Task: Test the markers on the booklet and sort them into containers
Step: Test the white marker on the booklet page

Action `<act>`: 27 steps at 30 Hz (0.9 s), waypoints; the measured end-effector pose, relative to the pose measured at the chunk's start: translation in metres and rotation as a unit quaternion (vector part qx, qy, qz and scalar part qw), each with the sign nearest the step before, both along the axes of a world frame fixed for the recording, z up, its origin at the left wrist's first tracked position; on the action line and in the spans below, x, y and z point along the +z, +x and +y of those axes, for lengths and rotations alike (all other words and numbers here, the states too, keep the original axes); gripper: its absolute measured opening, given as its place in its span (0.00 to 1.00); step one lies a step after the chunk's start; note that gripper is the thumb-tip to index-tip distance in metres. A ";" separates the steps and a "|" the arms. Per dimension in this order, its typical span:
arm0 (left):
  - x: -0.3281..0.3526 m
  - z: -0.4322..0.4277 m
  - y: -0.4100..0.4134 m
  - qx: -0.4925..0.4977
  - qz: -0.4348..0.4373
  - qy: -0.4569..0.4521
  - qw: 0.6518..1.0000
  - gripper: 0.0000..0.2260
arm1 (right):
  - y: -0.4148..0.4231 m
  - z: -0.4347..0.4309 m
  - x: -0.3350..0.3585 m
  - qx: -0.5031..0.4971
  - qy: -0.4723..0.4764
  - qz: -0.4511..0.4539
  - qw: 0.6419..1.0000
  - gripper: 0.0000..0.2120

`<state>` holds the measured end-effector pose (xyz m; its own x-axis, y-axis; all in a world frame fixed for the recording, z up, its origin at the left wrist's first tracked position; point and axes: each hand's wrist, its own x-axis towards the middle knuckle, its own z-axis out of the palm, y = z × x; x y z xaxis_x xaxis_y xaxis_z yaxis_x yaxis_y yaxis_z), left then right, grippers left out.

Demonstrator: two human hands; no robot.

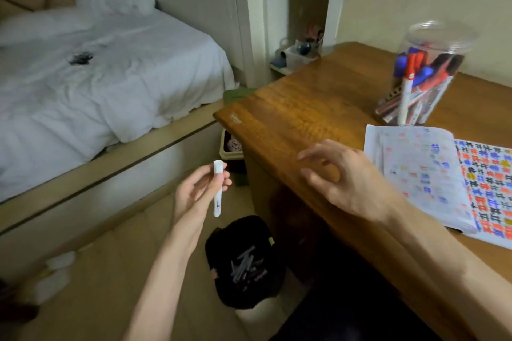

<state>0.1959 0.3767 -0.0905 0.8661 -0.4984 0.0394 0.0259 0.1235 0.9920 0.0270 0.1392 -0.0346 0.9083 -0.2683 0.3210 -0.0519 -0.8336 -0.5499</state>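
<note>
My left hand (pixel 198 192) grips a white marker (pixel 217 188), held upright over the floor, left of the wooden desk (pixel 293 116). Below it on the floor sits a black bag (pixel 243 260) with several grey markers inside. My right hand (pixel 343 177) hovers over the desk's near edge, its fingers loosely spread and holding nothing. An open booklet (pixel 426 171) covered in coloured scribbles lies on the desk to the right. Behind it stands a clear plastic jar (pixel 424 75) holding several red, blue and black markers.
A bed (pixel 91 83) with white sheets fills the left. A small bin (pixel 231 147) sits on the floor by the desk's left corner. A shelf unit (pixel 299 22) stands against the far wall. White objects (pixel 55 271) lie on the floor at the lower left.
</note>
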 end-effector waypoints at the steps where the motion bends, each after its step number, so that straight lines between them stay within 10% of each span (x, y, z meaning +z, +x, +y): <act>1: -0.003 0.000 0.001 -0.002 0.003 0.002 1.000 0.14 | 0.002 0.001 0.001 0.001 0.000 -0.001 1.000 0.10; 27: 0.069 -0.184 -0.118 -0.296 -0.171 0.016 0.940 0.07 | -0.138 -0.066 0.010 -0.198 0.048 0.009 0.979 0.09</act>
<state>0.0783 0.1928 -0.0215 0.3764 -0.8942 0.2424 -0.2402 0.1585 0.9577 -0.1112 0.0732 -0.0241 0.7327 -0.6284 0.2612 -0.3706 -0.6904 -0.6213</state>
